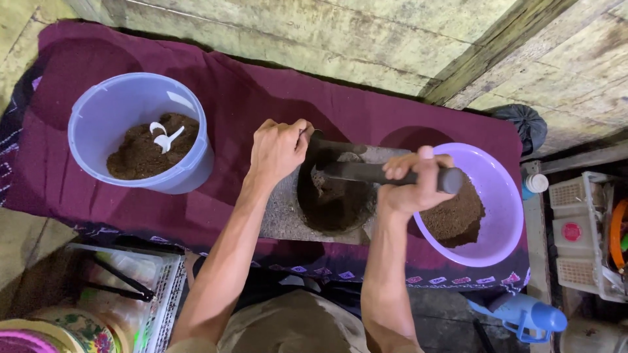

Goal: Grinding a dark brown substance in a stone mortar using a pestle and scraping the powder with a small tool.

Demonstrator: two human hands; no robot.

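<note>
Both hands grip a long dark stone roller (366, 172) that lies across a grey grinding stone (282, 212) holding dark brown ground paste (333, 202). My left hand (278, 149) is closed over the roller's left end. My right hand (413, 180) is closed around its right part, the thumb up. A purple bowl (500, 216) of brown ground powder sits just right of the stone. To the left stands a pale blue bucket (131, 104) with brown powder and a white scoop (165, 138) inside.
Everything rests on a maroon cloth (235, 98) over a wooden floor. A wire rack (154, 294) and patterned plates (59, 330) are near left. White baskets (582, 235), a blue bottle (530, 317) and a black bag (526, 124) are on the right.
</note>
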